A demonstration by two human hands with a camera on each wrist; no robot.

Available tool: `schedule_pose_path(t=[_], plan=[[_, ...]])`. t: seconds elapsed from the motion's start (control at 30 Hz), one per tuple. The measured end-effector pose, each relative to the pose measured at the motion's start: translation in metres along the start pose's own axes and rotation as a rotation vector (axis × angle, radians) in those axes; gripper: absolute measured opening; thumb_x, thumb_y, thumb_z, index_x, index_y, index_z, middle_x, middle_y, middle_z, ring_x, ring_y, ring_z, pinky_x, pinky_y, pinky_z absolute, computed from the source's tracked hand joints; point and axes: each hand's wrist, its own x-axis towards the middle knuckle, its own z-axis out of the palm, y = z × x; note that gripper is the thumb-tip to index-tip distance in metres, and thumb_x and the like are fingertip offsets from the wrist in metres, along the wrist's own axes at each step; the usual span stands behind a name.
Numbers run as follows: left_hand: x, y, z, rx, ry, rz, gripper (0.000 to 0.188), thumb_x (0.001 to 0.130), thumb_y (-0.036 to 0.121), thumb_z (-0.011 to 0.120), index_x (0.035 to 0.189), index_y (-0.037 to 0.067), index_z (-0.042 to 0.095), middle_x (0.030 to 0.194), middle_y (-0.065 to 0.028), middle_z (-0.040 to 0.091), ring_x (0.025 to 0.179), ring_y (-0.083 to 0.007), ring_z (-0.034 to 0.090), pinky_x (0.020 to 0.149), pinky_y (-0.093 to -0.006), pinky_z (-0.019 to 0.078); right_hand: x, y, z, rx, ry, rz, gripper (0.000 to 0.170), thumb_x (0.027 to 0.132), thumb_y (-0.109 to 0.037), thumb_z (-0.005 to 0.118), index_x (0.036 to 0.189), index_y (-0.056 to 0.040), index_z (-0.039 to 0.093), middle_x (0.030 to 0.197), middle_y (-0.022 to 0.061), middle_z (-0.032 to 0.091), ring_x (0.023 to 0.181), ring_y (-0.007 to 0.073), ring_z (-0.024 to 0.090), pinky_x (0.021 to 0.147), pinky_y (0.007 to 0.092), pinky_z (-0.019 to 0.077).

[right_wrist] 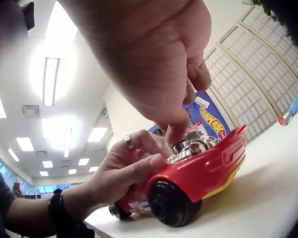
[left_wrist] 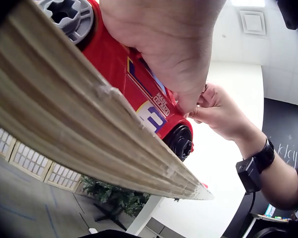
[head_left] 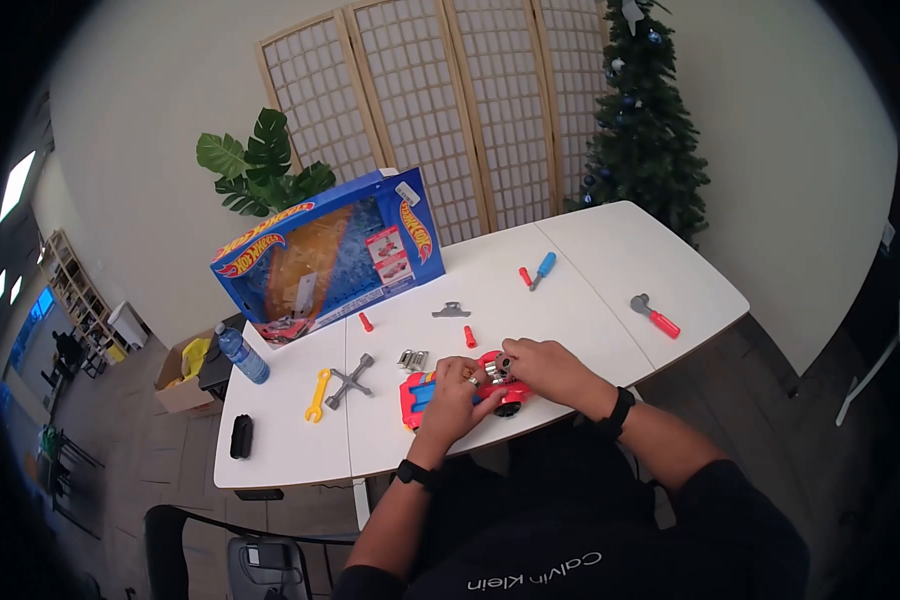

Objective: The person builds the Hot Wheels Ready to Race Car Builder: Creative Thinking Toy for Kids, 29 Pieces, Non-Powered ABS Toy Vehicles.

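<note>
A red toy car with blue and yellow parts stands near the table's front edge. The left hand lies over its middle; in the right wrist view the left hand has its thumb along the car's side and its fingers by the silver engine. From above, the right hand pinches a small dark part at the engine's top; the right hand's fingertips partly hide that part. The left wrist view shows the car's red side and the right hand at its far end.
Around the car lie a silver block, red pieces, a grey part, a cross wrench and a yellow wrench. Farther off are a screwdriver, a hammer, a box and a bottle.
</note>
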Motion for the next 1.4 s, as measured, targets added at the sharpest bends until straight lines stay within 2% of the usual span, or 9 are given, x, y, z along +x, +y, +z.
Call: schedule_pose_path(t=[0.17, 0.43, 0.67, 0.73, 0.77, 0.83, 0.87, 1.2, 1.4], plan=[[0.001, 0.0, 0.001, 0.016, 0.03, 0.025, 0.032, 0.086, 0.029, 0.085, 0.097, 0.004, 0.069, 0.112, -0.0141, 0.061, 0.113, -0.0369, 0.053, 0.097, -0.0468, 0.0499, -0.001, -0.013, 0.001, -0.15, 0.02, -0.033, 0.008, 0.083, -0.01, 0.07, 0.089, -0.0041, 0.069, 0.1, 0.009, 0.061, 0.093, 0.0238, 0.069, 0.073, 0.0359, 0.0599], [-0.001, -0.001, 0.001, 0.016, 0.02, 0.027, 0.029, 0.084, 0.023, 0.085, 0.102, 0.004, 0.073, 0.113, -0.013, 0.061, 0.113, -0.0358, 0.053, 0.097, -0.0472, 0.0486, -0.003, -0.037, 0.024, -0.246, 0.102, 0.161, 0.009, 0.083, -0.011, 0.072, 0.087, -0.0037, 0.072, 0.101, 0.0111, 0.063, 0.092, 0.0233, 0.07, 0.072, 0.0348, 0.0602], [-0.001, 0.001, 0.0, -0.004, 0.033, 0.018, 0.031, 0.084, 0.025, 0.087, 0.1, 0.004, 0.07, 0.112, -0.0123, 0.061, 0.111, -0.0348, 0.054, 0.096, -0.0461, 0.0487, -0.001, -0.041, -0.001, -0.124, 0.034, 0.327, 0.014, 0.085, -0.014, 0.074, 0.09, -0.0017, 0.072, 0.101, 0.0128, 0.063, 0.091, 0.0254, 0.071, 0.072, 0.0365, 0.0607], [0.001, 0.001, 0.001, 0.008, 0.051, 0.039, 0.031, 0.084, 0.027, 0.087, 0.097, 0.005, 0.069, 0.112, -0.0125, 0.061, 0.11, -0.0343, 0.054, 0.095, -0.0458, 0.0492, -0.001, -0.035, -0.012, -0.011, -0.005, 0.345, 0.017, 0.092, -0.017, 0.073, 0.096, -0.0013, 0.075, 0.104, 0.012, 0.062, 0.094, 0.0275, 0.069, 0.075, 0.0407, 0.0592], [0.001, 0.0, 0.001, 0.01, 0.062, 0.04, 0.031, 0.084, 0.027, 0.087, 0.097, 0.005, 0.069, 0.112, -0.0125, 0.061, 0.11, -0.0343, 0.054, 0.095, -0.0458, 0.0492, -0.002, -0.027, -0.012, -0.019, -0.003, 0.336, 0.017, 0.092, -0.017, 0.073, 0.096, -0.0013, 0.075, 0.104, 0.012, 0.062, 0.094, 0.0275, 0.069, 0.075, 0.0407, 0.0592], [0.0, -0.001, 0.001, -0.003, 0.04, 0.024, 0.031, 0.084, 0.027, 0.086, 0.096, 0.004, 0.068, 0.112, -0.0129, 0.061, 0.11, -0.0345, 0.054, 0.094, -0.0457, 0.0494, -0.004, -0.009, -0.007, 0.037, -0.009, 0.077, 0.012, 0.084, -0.008, 0.073, 0.093, -0.0011, 0.071, 0.103, 0.0132, 0.061, 0.097, 0.0301, 0.069, 0.076, 0.0425, 0.0603], [0.0, -0.003, 0.002, 0.001, 0.037, 0.039, 0.032, 0.083, 0.027, 0.085, 0.095, 0.004, 0.066, 0.112, -0.0134, 0.061, 0.11, -0.0347, 0.053, 0.094, -0.0457, 0.0497, -0.004, -0.002, -0.005, 0.048, 0.007, 0.047, 0.011, 0.094, -0.013, 0.069, 0.097, -0.0031, 0.073, 0.102, 0.0113, 0.06, 0.095, 0.0279, 0.068, 0.075, 0.0414, 0.0584], [-0.001, -0.003, 0.0, -0.011, 0.037, 0.042, 0.032, 0.081, 0.028, 0.085, 0.093, 0.005, 0.066, 0.112, -0.0142, 0.06, 0.111, -0.0356, 0.055, 0.094, -0.0459, 0.0503, 0.006, 0.0, -0.014, -0.073, -0.058, -0.007, 0.008, 0.088, -0.009, 0.068, 0.091, -0.0025, 0.07, 0.097, 0.011, 0.061, 0.094, 0.0281, 0.069, 0.073, 0.0416, 0.0591], [-0.001, -0.003, 0.002, -0.019, 0.046, 0.036, 0.03, 0.082, 0.028, 0.085, 0.093, 0.006, 0.067, 0.111, -0.0143, 0.061, 0.111, -0.0349, 0.055, 0.094, -0.0456, 0.0503, 0.005, 0.01, -0.009, 0.111, -0.087, 0.003, 0.01, 0.09, -0.012, 0.068, 0.095, -0.0037, 0.07, 0.097, 0.0104, 0.061, 0.096, 0.0279, 0.068, 0.075, 0.0418, 0.059]])
